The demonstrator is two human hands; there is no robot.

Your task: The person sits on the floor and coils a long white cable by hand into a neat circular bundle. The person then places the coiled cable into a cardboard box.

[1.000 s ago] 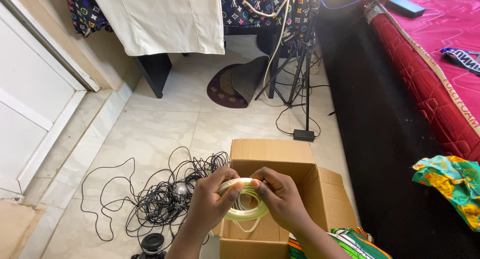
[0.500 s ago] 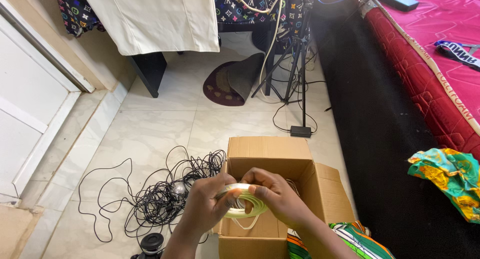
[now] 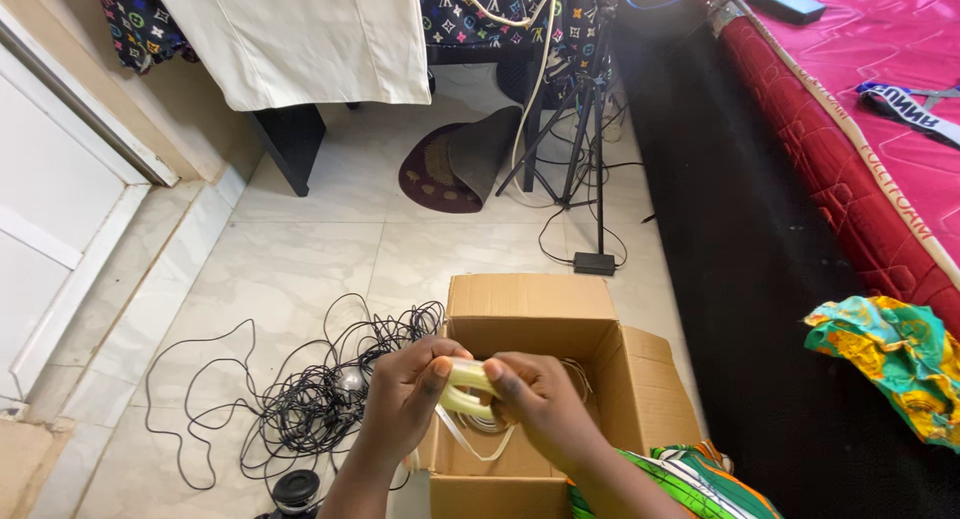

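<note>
Hands: left hand (image 3: 400, 399) and right hand (image 3: 530, 404) pinch one pale yellow-green coil (image 3: 468, 387) between them, equally near.
Coil axis: squeezed flat, running left-right.
Below: open cardboard box (image 3: 530, 299), directly under coil.
Left: black cable tangle (image 3: 320, 399) on floor (image 3: 300, 259).

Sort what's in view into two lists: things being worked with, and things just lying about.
In hand:
left hand
right hand
pale yellow-green coiled strip
open cardboard box

Lying about:
tangled black cable
tripod
dark mat
colourful cloth
</note>
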